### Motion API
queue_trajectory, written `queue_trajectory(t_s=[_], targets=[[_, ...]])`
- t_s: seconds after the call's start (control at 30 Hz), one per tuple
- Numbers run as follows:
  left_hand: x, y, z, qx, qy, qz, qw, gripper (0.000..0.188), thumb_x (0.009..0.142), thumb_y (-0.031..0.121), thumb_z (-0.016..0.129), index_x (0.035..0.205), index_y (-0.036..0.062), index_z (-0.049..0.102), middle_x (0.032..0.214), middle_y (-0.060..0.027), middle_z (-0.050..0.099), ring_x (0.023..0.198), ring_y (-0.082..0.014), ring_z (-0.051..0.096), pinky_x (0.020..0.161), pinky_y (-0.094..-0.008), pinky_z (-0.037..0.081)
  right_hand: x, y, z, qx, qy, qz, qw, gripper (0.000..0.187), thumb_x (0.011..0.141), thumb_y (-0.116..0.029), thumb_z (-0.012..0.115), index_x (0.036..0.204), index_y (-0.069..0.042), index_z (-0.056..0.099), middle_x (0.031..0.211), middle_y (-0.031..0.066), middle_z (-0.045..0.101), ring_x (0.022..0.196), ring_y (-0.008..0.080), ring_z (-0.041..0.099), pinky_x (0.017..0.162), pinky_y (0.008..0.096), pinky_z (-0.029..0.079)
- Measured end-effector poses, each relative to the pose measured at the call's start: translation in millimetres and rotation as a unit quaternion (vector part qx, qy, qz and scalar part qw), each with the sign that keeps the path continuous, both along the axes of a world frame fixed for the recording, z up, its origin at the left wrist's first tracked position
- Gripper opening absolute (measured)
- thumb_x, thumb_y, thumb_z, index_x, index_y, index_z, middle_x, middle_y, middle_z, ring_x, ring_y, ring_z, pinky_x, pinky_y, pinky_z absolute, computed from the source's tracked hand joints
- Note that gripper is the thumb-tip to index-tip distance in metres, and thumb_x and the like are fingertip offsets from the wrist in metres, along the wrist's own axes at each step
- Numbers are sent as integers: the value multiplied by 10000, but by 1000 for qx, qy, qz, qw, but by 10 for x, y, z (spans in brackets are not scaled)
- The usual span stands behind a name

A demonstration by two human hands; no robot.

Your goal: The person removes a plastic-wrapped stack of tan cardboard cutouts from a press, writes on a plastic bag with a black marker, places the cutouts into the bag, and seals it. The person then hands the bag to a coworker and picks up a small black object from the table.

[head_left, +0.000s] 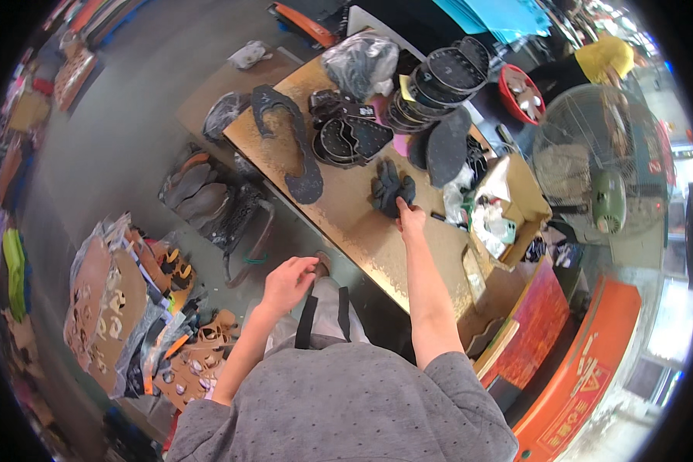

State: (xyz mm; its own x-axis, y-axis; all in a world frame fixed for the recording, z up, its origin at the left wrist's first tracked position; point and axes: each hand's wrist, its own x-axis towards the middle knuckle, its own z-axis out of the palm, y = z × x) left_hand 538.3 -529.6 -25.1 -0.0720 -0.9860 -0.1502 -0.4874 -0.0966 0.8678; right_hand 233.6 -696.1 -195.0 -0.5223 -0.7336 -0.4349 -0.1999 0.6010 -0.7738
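Note:
A dark grey work glove lies on the worn wooden table, and my right hand pinches its near edge. My left hand is apart from the table, above my legs, its fingers loosely bent with nothing visible in them. Left of the glove are black, shoe-part-shaped metal cutting dies. Behind it rises a stack of round-ended black dies. A dark grey curved cut piece lies along the table's left edge. Flat dark sole-shaped pieces lean right of the glove.
An open cardboard box with plastic bags stands at the table's right, near a green-motored fan. Cut brown sheets pile on the floor at left. Beside the table's left edge sits a dark stool. Another person in yellow is far right.

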Motion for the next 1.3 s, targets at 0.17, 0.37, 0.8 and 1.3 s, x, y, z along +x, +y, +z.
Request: queue_trajectory(t_s=[0.17, 0.37, 0.8, 1.3], targets=[[-76, -70, 9, 12, -11, -21, 1000, 256, 799, 80, 636, 1052, 120, 637, 909, -48, 635, 743, -183, 635, 647, -298, 505, -111, 69, -169, -69, -3, -7, 998, 391, 748, -324, 757, 723, 27, 587, 586, 77, 569, 505, 156, 519, 472, 308, 430], [182, 352, -159, -8, -48, 68, 997, 170, 843, 239, 573, 998, 206, 636, 833, -60, 668, 776, -280, 641, 647, -400, 501, -173, 689, 216, -27, -104, 151, 983, 288, 848, -64, 551, 1122, -24, 472, 653, 3, 487, 453, 67, 372, 399, 217, 312], [1264, 2928, -42, 149, -72, 510, 844, 332, 863, 257, 540, 1192, 215, 542, 925, -71, 655, 892, -287, 625, 741, -428, 494, 2491, 1094, 725, -4, -81, 793, 604, 247, 881, -24, 527, 1126, -23, 557, 828, 37, 616, 684, 97, 570, 586, 238, 470], [875, 5646, -177, 164, -106, 818, 540, 329, 807, 207, 605, 1134, 165, 592, 1018, -67, 619, 956, -286, 603, 753, -419, 510, 4596, 2620, -196, -47, 11, 981, 190, 211, 852, -228, 620, 962, -50, 643, 722, 52, 648, 662, 138, 617, 575, 297, 481]])
